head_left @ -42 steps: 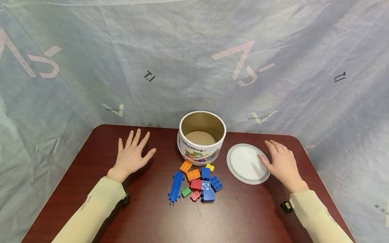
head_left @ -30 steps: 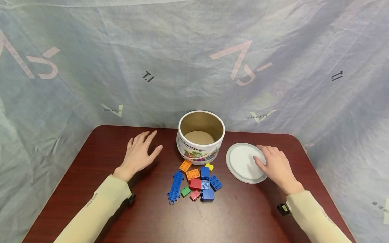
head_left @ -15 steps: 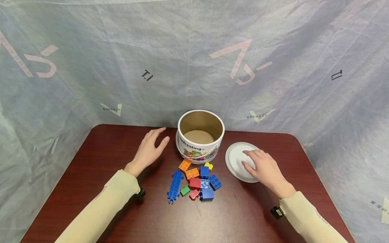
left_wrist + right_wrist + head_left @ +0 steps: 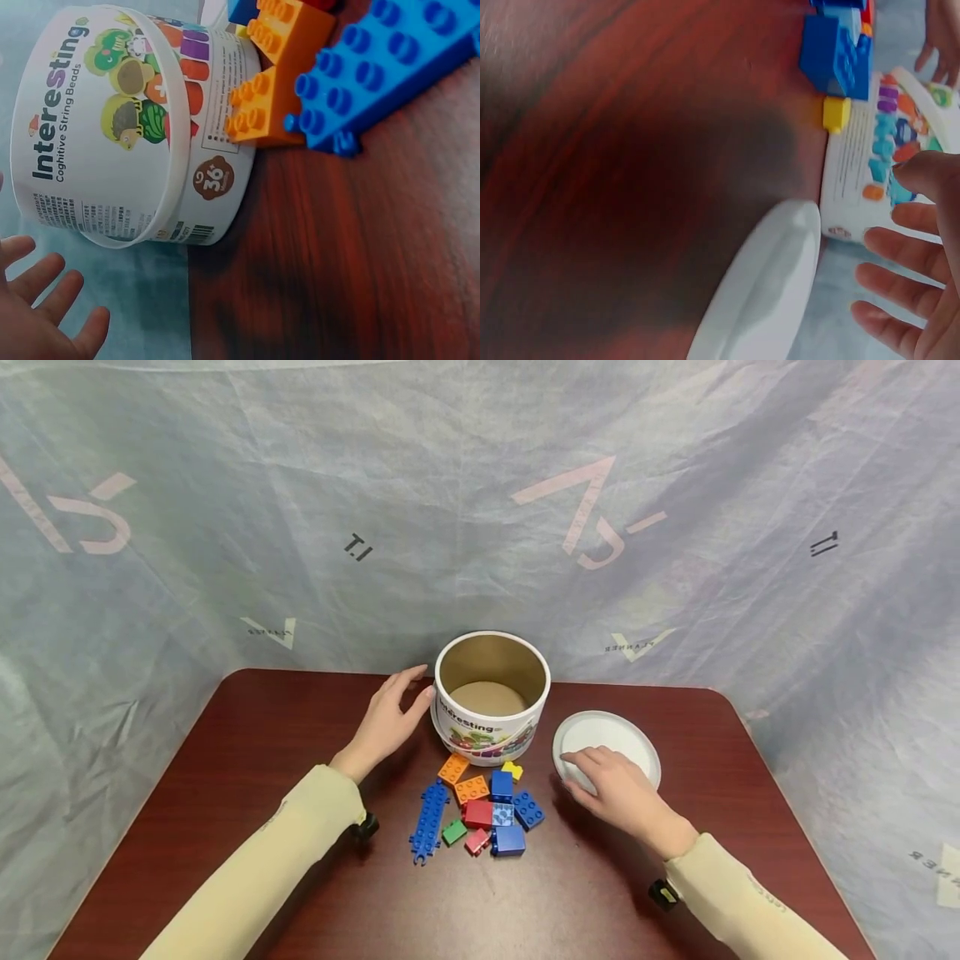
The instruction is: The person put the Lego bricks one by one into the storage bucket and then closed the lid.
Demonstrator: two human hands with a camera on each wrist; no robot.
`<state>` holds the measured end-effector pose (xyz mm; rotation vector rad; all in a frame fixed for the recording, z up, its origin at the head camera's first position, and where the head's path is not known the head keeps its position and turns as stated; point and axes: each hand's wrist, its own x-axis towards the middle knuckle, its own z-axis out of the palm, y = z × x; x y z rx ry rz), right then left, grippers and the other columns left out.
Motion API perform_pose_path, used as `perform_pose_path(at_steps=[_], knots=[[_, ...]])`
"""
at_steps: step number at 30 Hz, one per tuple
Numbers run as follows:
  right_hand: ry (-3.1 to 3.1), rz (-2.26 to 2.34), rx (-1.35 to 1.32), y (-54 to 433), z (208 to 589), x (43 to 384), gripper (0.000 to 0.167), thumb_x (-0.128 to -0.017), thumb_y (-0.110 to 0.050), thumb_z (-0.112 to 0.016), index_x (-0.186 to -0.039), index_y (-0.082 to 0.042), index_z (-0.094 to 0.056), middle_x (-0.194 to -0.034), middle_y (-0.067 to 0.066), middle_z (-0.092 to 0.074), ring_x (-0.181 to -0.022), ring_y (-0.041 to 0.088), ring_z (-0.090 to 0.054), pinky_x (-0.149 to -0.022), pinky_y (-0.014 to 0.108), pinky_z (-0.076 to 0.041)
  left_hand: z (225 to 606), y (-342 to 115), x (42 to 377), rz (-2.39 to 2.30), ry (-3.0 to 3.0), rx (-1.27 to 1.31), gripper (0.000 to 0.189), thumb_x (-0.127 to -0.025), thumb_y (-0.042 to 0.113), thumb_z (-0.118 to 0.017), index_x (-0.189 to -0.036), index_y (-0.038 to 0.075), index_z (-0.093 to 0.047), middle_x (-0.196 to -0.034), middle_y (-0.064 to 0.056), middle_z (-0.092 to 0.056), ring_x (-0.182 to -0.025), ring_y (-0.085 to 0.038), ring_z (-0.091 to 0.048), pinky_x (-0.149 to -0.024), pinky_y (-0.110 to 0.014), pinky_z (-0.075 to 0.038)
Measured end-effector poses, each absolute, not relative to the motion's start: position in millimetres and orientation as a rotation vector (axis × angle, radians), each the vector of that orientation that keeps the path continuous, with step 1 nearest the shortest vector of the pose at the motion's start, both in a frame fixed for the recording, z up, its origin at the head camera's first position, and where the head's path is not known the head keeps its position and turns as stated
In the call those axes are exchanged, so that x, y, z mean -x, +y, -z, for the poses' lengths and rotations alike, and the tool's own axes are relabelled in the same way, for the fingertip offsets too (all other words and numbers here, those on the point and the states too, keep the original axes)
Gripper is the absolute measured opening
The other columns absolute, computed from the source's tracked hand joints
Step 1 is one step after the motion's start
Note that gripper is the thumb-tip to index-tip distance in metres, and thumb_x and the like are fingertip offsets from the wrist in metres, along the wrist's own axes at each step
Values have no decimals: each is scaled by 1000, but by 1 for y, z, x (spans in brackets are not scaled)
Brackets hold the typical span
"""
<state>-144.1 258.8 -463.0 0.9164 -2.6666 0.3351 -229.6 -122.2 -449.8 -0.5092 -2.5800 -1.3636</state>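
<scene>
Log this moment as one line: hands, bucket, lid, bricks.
left hand: beside bucket, holding nothing | right hand: above white lid, holding nothing | bucket: upright, uncovered | bricks: clustered on table

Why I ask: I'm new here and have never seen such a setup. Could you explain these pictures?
The left grip and right grip are simply a person's bare hands, not a machine. The wide view comes from a camera worn on the head, looking forward and down; the two closer views come from cameras on the wrists. On the reddish-brown table lie colourful toy bricks, just in front of an open white tub, with a round white lid to its right. The left grip is close beside the tub; from above, the right grip covers part of the lid. Neither appears to hold anything.
</scene>
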Motion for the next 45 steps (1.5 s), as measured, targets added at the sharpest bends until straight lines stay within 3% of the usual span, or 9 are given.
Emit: perform_pose_path(at_steps=[8,15,22,28,36,45], knots=[[-2739,-412,-1101,242,468,143,36,-91,-21,-82,-121,-5,-71,-107,6,-72,-97,21,-67,-86,42,-58,452,-114,243,1467,-2527,487,57,-107,27,-60,-157,4,-45,-148,-21,-52,-133,-39,-53,-106,-55,-49],[-2815,-453,-1312,238,472,145,41,-94,-24,-79,-130,-6,-69,-122,4,-70,-110,20,-65,-97,41,-56,454,-108,250,1544,-2532,492,60,-107,31,-60,-160,11,-42,-153,-18,-49,-137,-35,-51,-107,-55,-49],[-2785,-471,-1415,235,475,145,54,-90,-31,-84,-136,-9,-67,-129,2,-70,-117,17,-65,-100,40,-54,454,-102,247,1605,-2536,495,61,-107,29,-60,-163,15,-39,-148,-18,-51,-130,-31,-52,-104,-52,-51],[-2779,-424,-1471,232,476,147,60,-89,-26,-84,-142,-7,-63,-135,5,-68,-122,21,-64,-101,42,-54,454,-102,245,1674,-2510,500,62,-107,27,-60,-164,16,-36,-160,-16,-43,-135,-32,-50,-105,-54,-50],[-2766,-389,-1501,230,478,149,59,-90,-22,-84,-142,-5,-62,-133,7,-69,-119,22,-64,-101,41,-53,455,-101,245,1721,-2484,493,62,-107,26,-60,-163,14,-37,-163,-15,-40,-138,-32,-48,-104,-54,-50],[-2831,-449,-1436,233,480,148,50,-90,-24,-84,-135,-7,-67,-124,3,-72,-113,19,-65,-99,40,-54,456,-98,245,1860,-2420,457,63,-107,19,-60,-164,10,-34,-165,-16,-37,-142,-37,-44,-112,-57,-43]])
